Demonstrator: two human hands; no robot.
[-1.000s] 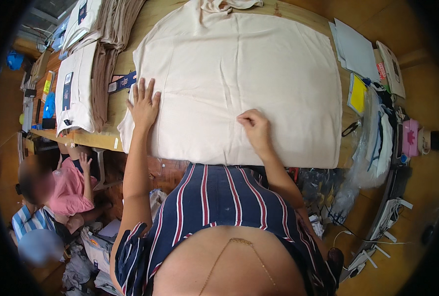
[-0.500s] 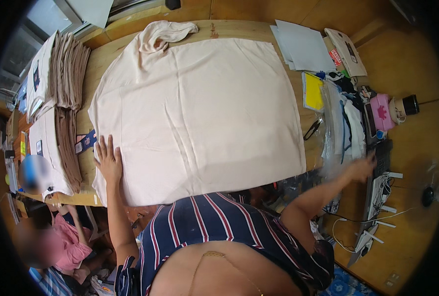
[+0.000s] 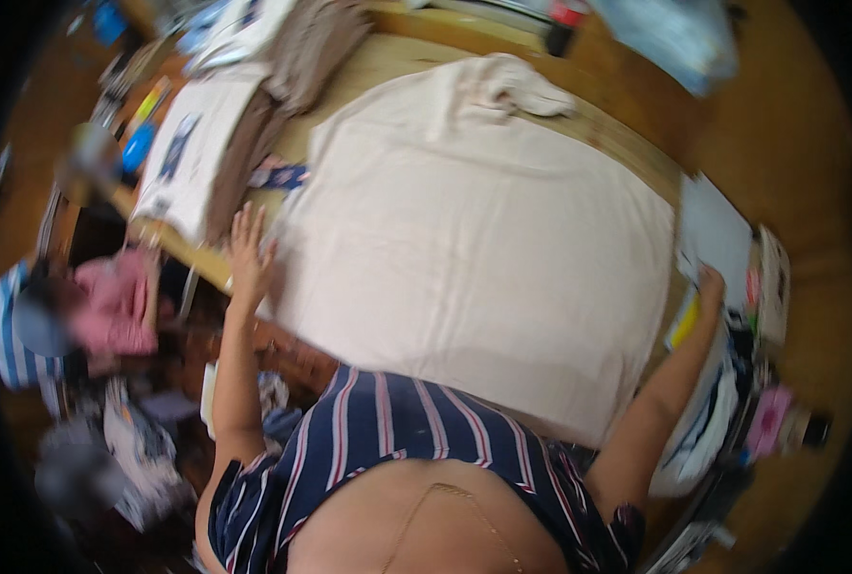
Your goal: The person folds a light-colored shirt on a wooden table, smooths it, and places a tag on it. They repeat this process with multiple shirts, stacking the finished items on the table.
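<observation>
A cream cloth (image 3: 474,258) is spread across the surface (image 3: 627,124) at frame centre. The left hand (image 3: 250,253), grip released, is pressed flat on its left edge; the right hand (image 3: 709,285) is laid on papers (image 3: 718,230) at right, grip indiscernible.

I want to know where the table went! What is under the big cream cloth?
The cream cloth lies spread on a wooden table, whose edge shows beyond it. The left hand presses its edge. Anything else under the cloth is covered.
</observation>
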